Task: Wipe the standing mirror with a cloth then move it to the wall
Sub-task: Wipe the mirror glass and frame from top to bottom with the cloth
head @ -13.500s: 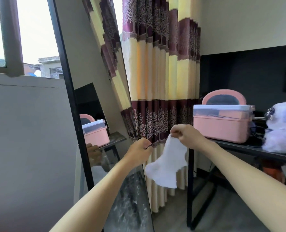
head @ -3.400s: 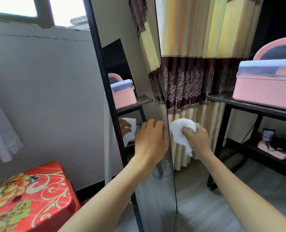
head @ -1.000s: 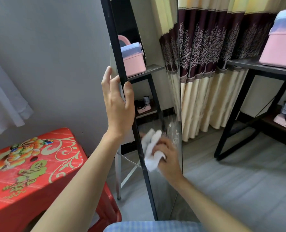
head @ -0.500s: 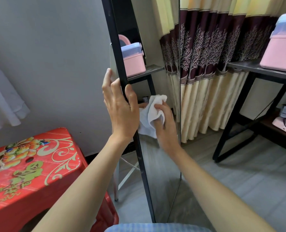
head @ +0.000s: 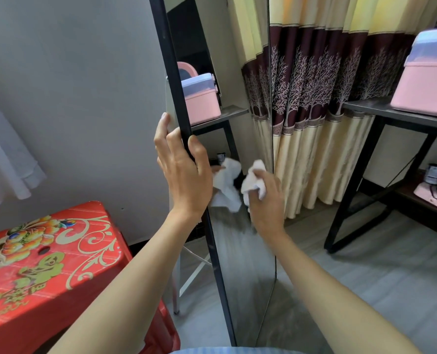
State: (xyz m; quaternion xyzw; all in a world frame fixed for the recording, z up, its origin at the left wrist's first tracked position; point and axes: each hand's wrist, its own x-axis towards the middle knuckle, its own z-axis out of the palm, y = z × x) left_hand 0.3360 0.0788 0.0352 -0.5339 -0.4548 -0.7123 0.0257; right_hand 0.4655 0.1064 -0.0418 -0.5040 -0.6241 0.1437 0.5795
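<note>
Two bare hands work at the standing mirror (head: 240, 251). The left hand (head: 184, 175) grips the mirror's black left frame edge, thumb on the glass side and fingers wrapped behind the frame. The right hand (head: 266, 198) has its fingers curled round a crumpled white cloth (head: 254, 182), pressing it against the glass near the mirror's right edge, about level with the left hand; the cloth's reflection shows just left of it. The mirror stands upright on the grey floor (head: 378, 277), close in front of the grey wall (head: 72, 85), with a thin metal back leg visible behind it. A red floral plastic stool (head: 41, 264) sits to its left, a patterned curtain (head: 314, 98) hangs to its right, and a pink storage box (head: 426, 72) rests on a black shelf rack (head: 396, 118) further right.
</note>
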